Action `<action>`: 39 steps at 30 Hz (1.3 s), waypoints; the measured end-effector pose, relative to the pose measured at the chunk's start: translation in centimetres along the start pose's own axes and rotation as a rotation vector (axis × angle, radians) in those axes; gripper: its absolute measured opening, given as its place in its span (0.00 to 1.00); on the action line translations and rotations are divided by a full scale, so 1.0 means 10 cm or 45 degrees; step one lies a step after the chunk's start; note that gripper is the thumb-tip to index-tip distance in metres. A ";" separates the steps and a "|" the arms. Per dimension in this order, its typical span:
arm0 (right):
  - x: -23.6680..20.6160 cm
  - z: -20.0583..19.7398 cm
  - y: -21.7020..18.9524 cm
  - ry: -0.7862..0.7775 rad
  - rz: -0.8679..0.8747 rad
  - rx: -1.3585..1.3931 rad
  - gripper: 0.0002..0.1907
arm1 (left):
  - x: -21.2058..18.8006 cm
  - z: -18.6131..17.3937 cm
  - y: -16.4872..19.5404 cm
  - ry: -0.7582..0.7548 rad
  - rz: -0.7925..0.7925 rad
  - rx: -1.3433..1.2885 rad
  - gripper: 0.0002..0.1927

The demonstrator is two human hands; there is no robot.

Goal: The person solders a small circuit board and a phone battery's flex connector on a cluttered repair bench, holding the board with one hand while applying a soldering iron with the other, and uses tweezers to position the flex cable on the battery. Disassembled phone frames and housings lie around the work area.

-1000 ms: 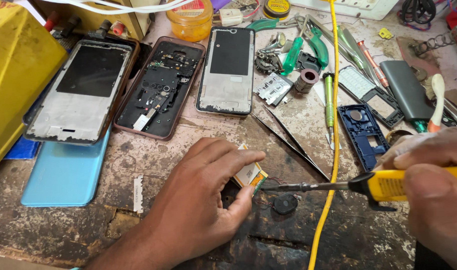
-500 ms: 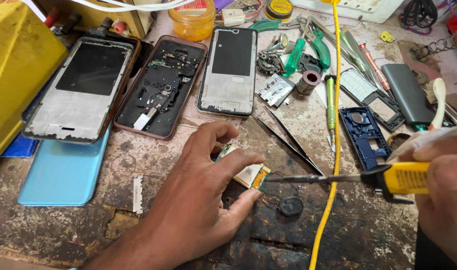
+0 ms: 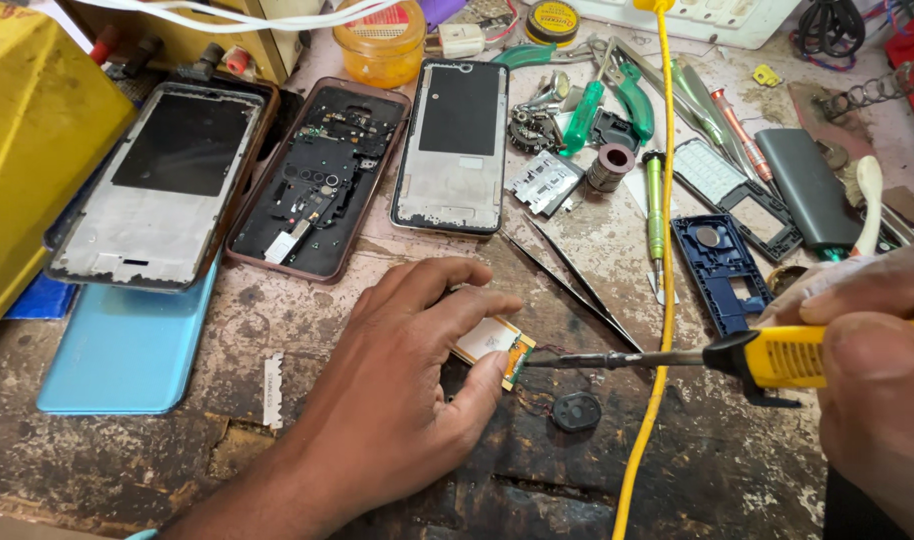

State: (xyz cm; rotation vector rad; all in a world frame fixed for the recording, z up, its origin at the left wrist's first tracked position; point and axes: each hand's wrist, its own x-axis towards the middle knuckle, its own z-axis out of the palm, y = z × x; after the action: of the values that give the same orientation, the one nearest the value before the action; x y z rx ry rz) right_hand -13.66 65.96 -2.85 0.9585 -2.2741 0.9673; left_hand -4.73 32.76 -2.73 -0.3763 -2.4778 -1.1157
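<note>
From my feed the bench is a proper mess: three opened phone shells lined up at the back, a grey frame (image 3: pixel 167 185), a black gutted one (image 3: pixel 322 180) and another frame (image 3: pixel 457 145). Light blue back cover (image 3: pixel 127 345), orange jar (image 3: pixel 382 45), green screwdriver (image 3: pixel 656 210), tweezers (image 3: pixel 577 285), blue keypad housing (image 3: pixel 722 260).

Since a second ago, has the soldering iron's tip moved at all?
Yes. The soldering iron slid left toward the small circuit board, judged against the fixed tweezers.

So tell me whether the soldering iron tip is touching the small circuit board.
Touching. The head view shows the soldering iron tip meeting the right edge of the small circuit board, pinned by the left hand.
</note>
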 end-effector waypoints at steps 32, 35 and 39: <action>0.02 -0.03 0.08 -0.014 0.062 0.316 0.13 | 0.67 -0.40 -0.06 -0.002 -0.018 -0.468 0.04; 0.09 0.04 -0.06 0.036 0.092 0.052 0.14 | 0.54 -0.30 -0.21 -0.085 -0.057 -0.849 0.08; 0.23 0.11 -0.26 0.032 0.113 -0.073 0.16 | 0.44 -0.24 -0.31 -0.206 -0.009 -0.911 0.11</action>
State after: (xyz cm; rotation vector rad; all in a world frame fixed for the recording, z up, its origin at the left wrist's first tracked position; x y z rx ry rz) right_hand -13.37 62.84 -0.96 0.8231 -2.3278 0.9402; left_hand -9.30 29.35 -1.27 -0.6729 -2.1202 -2.0257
